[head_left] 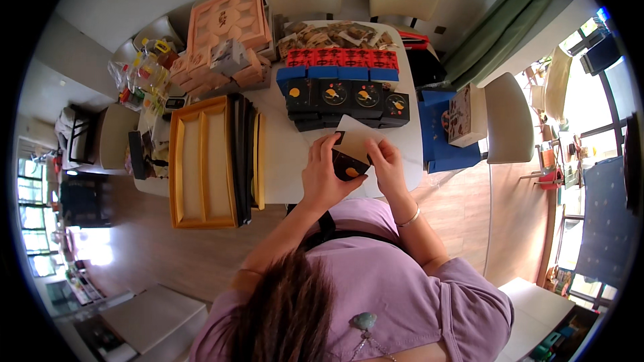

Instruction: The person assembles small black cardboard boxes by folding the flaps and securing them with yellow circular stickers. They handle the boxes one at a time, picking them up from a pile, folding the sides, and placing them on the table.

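Note:
Just past the near edge of the table, I hold a small black box (347, 169) with an orange motif; its pale tan inner cardboard shows at the top. My left hand (325, 177) is closed round its left side, with the thumb underneath. My right hand (388, 164) grips the upper right edge of the same box by the raised flap. Whether anything lies inside the box I cannot tell. Right behind my hands stand stacked black boxes (333, 96) with round printed motifs, then blue boxes (322, 72) and a row of red packets (342, 58).
Left on the white table (282, 161) stand gold-rimmed trays (176, 161) on edge beside black ones. Pink boxes (228, 20) pile up behind them, near oil bottles (151, 74). Wrapped packets (349, 32) lie at the back. A chair (508, 117) stands right, beside a white printed box (467, 117).

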A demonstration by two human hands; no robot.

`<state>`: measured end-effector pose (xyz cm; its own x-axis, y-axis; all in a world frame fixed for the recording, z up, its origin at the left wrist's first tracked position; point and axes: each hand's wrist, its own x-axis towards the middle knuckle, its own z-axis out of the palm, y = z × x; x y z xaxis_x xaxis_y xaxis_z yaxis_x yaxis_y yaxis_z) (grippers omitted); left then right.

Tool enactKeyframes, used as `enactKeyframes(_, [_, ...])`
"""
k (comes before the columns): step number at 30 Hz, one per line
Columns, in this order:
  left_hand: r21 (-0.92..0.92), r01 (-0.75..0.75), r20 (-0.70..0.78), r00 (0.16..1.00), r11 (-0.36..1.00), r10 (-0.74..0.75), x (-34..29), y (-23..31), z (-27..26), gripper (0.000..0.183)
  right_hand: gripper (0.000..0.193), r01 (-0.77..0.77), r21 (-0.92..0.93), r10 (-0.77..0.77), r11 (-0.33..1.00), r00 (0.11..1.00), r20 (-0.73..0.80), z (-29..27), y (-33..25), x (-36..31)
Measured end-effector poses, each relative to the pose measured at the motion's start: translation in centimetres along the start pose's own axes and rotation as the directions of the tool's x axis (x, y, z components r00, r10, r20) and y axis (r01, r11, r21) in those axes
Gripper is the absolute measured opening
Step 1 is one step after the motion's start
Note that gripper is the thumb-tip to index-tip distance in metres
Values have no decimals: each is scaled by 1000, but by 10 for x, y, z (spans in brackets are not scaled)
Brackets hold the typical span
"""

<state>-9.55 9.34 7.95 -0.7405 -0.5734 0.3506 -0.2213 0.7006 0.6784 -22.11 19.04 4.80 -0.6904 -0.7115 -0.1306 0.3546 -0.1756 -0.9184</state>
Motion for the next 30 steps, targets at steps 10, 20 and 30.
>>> enactKeyframes(10, [13,4,6,1000,1000,-4,4,4,-3,83,31,161,-32,-155,986,978,138,-13,-10,-5])
enactKeyframes(20, [80,35,38,999,996,-38,7,13,-5,83,31,125,45,-129,991,985,115,-6,-11,-7])
enactKeyframes(30, [164,22,13,1000,986,-24,9,13,-9,106,27,223,-57,-217,973,971,96,7,0,-9])
